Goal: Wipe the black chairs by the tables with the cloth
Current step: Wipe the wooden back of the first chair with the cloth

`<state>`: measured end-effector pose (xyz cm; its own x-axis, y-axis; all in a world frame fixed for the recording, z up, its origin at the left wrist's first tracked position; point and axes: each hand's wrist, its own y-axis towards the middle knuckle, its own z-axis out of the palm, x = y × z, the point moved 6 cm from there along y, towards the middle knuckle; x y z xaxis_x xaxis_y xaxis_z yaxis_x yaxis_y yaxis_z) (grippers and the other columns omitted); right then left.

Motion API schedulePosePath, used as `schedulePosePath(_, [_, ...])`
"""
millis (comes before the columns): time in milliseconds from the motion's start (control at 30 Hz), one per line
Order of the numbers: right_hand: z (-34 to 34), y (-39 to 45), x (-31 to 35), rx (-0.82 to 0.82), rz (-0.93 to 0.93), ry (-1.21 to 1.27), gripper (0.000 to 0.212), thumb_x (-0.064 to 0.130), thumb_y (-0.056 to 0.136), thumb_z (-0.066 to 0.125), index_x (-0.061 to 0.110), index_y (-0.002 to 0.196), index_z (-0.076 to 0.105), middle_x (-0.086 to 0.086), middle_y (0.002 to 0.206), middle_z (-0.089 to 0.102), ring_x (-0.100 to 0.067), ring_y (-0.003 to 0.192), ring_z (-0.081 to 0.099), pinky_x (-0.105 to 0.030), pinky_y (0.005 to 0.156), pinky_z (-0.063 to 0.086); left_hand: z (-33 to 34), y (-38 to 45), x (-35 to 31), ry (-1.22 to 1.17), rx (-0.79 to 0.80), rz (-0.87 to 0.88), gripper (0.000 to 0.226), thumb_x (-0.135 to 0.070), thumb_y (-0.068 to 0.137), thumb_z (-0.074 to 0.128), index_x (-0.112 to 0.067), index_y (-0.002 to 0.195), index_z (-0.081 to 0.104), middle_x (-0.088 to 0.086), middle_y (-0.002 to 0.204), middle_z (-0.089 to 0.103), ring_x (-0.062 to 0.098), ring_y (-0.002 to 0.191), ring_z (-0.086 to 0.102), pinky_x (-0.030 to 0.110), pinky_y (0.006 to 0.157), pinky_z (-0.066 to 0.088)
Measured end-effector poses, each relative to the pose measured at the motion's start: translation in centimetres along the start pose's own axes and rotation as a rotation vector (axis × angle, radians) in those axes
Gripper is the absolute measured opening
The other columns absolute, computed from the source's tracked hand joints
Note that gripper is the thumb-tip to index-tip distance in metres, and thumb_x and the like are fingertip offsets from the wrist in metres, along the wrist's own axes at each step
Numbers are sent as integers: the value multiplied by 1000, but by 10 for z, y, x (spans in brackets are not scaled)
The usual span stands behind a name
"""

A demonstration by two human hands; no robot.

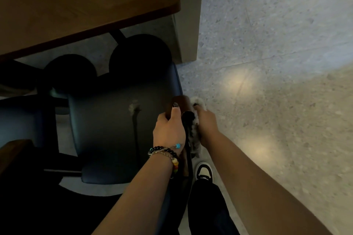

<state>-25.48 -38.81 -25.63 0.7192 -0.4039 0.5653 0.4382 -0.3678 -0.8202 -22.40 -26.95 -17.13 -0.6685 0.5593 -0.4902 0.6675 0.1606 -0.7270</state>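
Observation:
A black padded chair (114,126) stands below me, pushed up to a wooden table (82,4). Its brown wooden armrest (180,104) runs along the seat's right side. My left hand (170,129) grips that armrest from the inner side, thumb on top. My right hand (207,122) presses a fluffy white cloth (194,135) against the armrest's outer side, with its fingers curled into the cloth. A small tuft of white fluff (133,106) lies on the seat.
A second black chair (23,116) stands at the left, with another wooden armrest (13,150) at the lower left. Round black table bases (139,57) sit under the table. A grey pillar (189,15) rises beside it. Speckled floor (277,63) spreads to the right. My shoe (204,171) is beside the chair.

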Motion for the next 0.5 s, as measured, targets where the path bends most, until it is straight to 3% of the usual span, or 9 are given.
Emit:
schedulePosePath(67, [2,-16,17,-4,-150,55,21,29,93,51,17,91,68,-4,85,67,-24,85,63,-38,78,48,-1,1,2,-38,-25,-8,46,-51,97,36,-19,123,55,-10,88,51,8,75,49,25,57,30])
schedulePosePath(133, [4,-34,37,25,-323,78,14,30,89,56,22,86,67,4,76,67,-14,76,65,-32,71,51,-5,3,3,-29,-41,4,42,-42,101,30,-19,127,54,-9,101,51,13,87,49,27,72,33])
schedulePosePath(200, [14,-49,65,98,-566,-179,11,28,88,58,23,86,67,8,77,66,-7,74,62,-25,65,48,-5,3,2,25,-7,71,38,-27,104,23,-15,123,53,2,120,54,22,106,49,29,84,35])
schedulePosePath(267, [34,-54,90,205,-739,-613,17,29,87,58,16,86,68,2,79,64,-14,75,60,-29,65,46,-5,3,6,-73,15,54,36,-14,104,24,-6,127,51,18,131,53,34,119,49,39,98,40])
schedulePosePath(367, [68,-41,108,417,-655,-1133,26,35,86,56,17,68,56,1,65,54,-17,62,54,-31,53,38,-19,7,24,-251,-109,-49,40,-18,104,29,4,131,49,27,134,51,40,124,48,46,105,39])
schedulePosePath(500, [103,-38,108,547,-632,-1604,29,39,88,56,20,68,47,0,73,52,-15,63,51,-29,54,36,-43,3,42,-272,-254,-106,41,-17,104,28,10,126,50,30,129,53,41,119,50,37,98,40])
